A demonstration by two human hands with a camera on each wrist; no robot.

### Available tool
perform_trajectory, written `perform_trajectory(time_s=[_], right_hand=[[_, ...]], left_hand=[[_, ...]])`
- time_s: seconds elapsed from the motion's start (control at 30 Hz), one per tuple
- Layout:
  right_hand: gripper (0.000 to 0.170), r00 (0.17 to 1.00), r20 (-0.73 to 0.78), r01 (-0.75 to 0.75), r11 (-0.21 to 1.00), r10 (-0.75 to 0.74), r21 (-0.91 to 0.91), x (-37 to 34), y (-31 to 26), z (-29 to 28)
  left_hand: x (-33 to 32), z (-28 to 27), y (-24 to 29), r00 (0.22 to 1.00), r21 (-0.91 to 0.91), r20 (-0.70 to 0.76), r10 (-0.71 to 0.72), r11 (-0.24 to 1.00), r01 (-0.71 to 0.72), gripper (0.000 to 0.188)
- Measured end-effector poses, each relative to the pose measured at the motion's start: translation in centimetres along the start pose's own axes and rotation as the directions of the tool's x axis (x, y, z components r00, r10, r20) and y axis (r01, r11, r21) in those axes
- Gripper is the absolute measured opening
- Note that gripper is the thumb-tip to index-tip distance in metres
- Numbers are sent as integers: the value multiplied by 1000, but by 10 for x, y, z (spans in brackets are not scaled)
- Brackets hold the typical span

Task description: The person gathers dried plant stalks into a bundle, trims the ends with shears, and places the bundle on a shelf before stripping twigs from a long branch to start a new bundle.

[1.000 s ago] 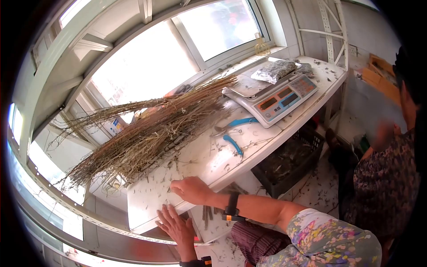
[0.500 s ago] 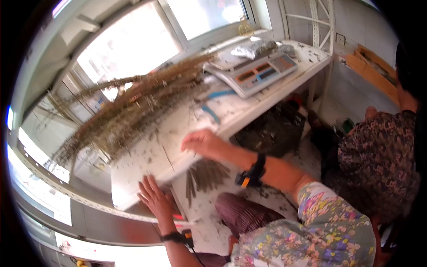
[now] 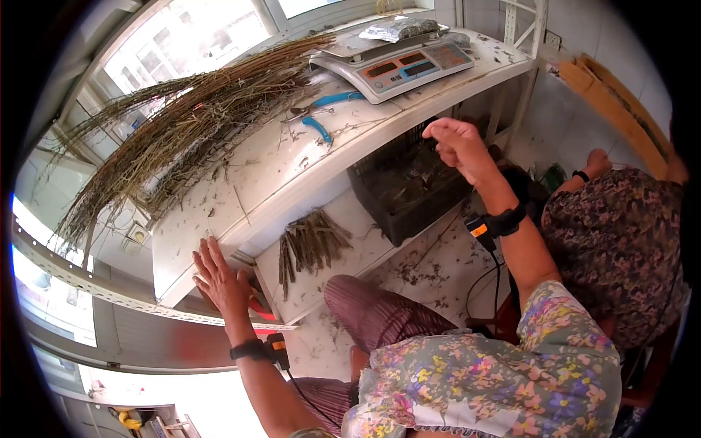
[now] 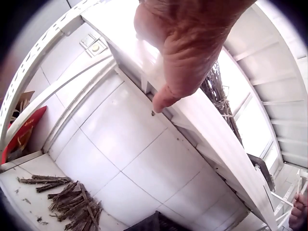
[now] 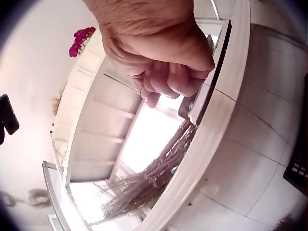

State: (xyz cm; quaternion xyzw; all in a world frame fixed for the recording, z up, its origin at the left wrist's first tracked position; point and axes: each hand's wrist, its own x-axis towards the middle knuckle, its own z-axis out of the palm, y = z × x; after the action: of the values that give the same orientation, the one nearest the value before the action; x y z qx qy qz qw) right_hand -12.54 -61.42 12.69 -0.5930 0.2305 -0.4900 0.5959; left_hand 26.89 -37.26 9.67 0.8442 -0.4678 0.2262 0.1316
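Observation:
My left hand (image 3: 223, 281) lies with spread, straight fingers against the near corner of the white shelf (image 3: 182, 244); its thumb points down past the edge in the left wrist view. My right hand (image 3: 460, 146) is raised in front of the shelf, above the dark crate (image 3: 409, 182). Its fingers (image 5: 166, 82) are curled in, the thumb against them, and a very thin stem shows at both sides of the grip in the right wrist view. A bundle of long dried stalks (image 3: 182, 117) lies along the back of the shelf.
Blue-handled pruning shears (image 3: 321, 117) lie open beside a digital scale (image 3: 401, 69) bearing a clear bag of dried herb (image 3: 401, 29). Cut stalk pieces (image 3: 310, 244) are piled below the shelf. Another person (image 3: 613, 248) sits at the right, near a cardboard box (image 3: 621, 102).
My right hand has left the shelf's front edge, moving up and right to above the crate. The left hand has stayed at the shelf corner while the head view shifted.

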Motion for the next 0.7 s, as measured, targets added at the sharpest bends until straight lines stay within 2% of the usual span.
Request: perform_trajectory(time_s=[0.17, 0.3, 0.53, 0.7], right_hand=[[19, 996, -76, 46, 995, -39, 90, 1, 4, -12], [19, 987, -144, 72, 996, -65, 44, -5, 21, -16], [18, 951, -307, -5, 998, -14, -60, -22, 61, -30], [20, 950, -305, -95, 994, 74, -54, -25, 91, -34]], left_hand=[[0, 2, 3, 1000, 32, -10, -8, 999, 8, 93], [3, 7, 5, 1000, 82, -30, -3, 997, 5, 94], [6, 8, 13, 1000, 169, -13, -9, 985, 11, 88], [7, 5, 19, 1000, 152, -2, -29, 988, 29, 90]])
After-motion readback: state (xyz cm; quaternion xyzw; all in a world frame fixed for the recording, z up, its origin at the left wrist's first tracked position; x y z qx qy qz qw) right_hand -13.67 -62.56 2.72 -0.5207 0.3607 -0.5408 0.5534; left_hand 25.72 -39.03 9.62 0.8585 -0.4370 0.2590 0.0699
